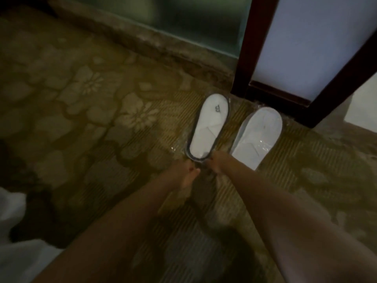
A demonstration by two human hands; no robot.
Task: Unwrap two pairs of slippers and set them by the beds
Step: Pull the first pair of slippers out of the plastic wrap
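Observation:
Two packs of white slippers in clear plastic lie side by side on the patterned carpet. The left pack [208,125] has a dark sole rim and a small logo on top. The right pack [258,137] lies slightly tilted beside it. My left hand [188,174] and my right hand [217,162] meet at the near end of the left pack, fingers pinched on its plastic wrap. Nothing touches the right pack.
A dark wooden frame [271,92] with a pale panel stands just behind the slippers at the upper right. A stone sill and frosted glass [183,19] run along the back. White bedding [14,211] shows at the lower left.

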